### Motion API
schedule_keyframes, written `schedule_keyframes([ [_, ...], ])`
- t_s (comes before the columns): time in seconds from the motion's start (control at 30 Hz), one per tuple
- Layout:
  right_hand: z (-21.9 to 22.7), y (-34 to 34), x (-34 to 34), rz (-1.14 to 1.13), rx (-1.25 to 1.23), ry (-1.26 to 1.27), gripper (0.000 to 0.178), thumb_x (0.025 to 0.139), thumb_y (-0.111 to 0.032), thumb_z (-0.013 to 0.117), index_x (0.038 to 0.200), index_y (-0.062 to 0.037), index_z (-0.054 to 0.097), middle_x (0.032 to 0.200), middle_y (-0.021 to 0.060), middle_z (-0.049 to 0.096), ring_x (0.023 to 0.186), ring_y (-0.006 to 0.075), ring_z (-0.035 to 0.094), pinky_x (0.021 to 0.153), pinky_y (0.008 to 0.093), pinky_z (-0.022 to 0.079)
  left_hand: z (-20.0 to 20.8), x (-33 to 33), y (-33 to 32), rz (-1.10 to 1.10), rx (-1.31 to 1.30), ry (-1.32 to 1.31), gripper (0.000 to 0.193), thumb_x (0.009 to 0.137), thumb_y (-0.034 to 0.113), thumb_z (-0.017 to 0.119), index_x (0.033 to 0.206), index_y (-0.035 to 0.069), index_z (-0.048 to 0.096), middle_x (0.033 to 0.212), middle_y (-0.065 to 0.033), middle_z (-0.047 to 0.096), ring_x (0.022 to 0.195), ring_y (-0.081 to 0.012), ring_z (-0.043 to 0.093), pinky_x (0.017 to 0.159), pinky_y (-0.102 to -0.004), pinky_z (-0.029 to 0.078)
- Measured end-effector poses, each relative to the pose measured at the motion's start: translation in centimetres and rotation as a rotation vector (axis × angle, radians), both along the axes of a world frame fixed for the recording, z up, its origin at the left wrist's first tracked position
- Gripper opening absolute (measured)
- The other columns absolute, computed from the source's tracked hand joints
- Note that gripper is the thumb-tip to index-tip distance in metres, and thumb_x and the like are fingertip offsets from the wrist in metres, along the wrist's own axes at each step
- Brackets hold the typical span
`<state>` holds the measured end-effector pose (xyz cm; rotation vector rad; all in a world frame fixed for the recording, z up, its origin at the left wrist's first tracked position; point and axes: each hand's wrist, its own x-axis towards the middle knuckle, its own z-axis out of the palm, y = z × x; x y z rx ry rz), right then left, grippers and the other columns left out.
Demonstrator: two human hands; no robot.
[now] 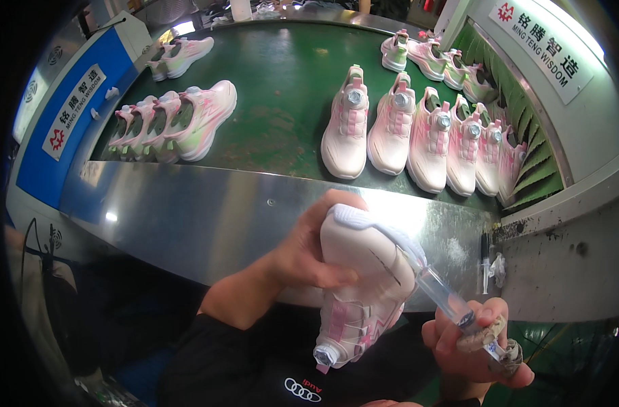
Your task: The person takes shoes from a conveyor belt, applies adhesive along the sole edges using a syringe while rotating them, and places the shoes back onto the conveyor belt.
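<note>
My left hand (309, 251) grips a white and pink sneaker (364, 261), held toe up with its dial near the bottom and its white sole edge facing right. In my right hand (469, 346) is a clear plastic syringe (445, 296). Its tip meets the seam between the sneaker's upper and sole. Tape is wrapped round the syringe's plunger end, where my fingers close on it. Whether anything comes out of the tip cannot be made out.
Beyond a metal ledge (153, 217), a green conveyor belt (282, 115) carries sneakers in a right row (345, 132) and a left row (204, 119), with more behind. Another syringe (486, 261) lies on the ledge at right. Machine housings flank the belt.
</note>
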<state>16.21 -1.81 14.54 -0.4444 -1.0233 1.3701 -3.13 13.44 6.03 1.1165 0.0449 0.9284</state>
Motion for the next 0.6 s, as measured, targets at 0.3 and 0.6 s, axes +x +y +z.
schedule_keyframes([
  [0.3, -3.2, -1.8, 1.6, -0.036, -0.027, 0.082, 0.088, 0.066, -0.063, 0.067, 0.120, 0.0008, 0.039, 0.103, 0.0148, 0.052, 0.089, 0.0272, 0.050, 0.074, 0.0347, 0.038, 0.2, 0.0, 0.8, 0.088, -0.112, 0.058, 0.072, 0.060, 0.008, 0.073, 0.123, 0.008, 0.037, 0.107, -0.0044, 0.050, 0.099, -0.0135, 0.049, 0.085, -0.0286, 0.041],
  [0.6, -6.3, -3.1, 2.3, -0.031, -0.094, 0.142, 0.097, 0.062, -0.066, 0.068, 0.121, 0.0037, 0.036, 0.107, 0.0191, 0.049, 0.096, 0.0247, 0.050, 0.081, 0.0334, 0.045, -1.2, -0.1, 1.7, 0.303, -0.330, 0.172, 0.063, 0.066, 0.015, 0.055, 0.125, 0.002, 0.040, 0.111, -0.0119, 0.053, 0.099, -0.0219, 0.054, 0.086, -0.0312, 0.044],
])
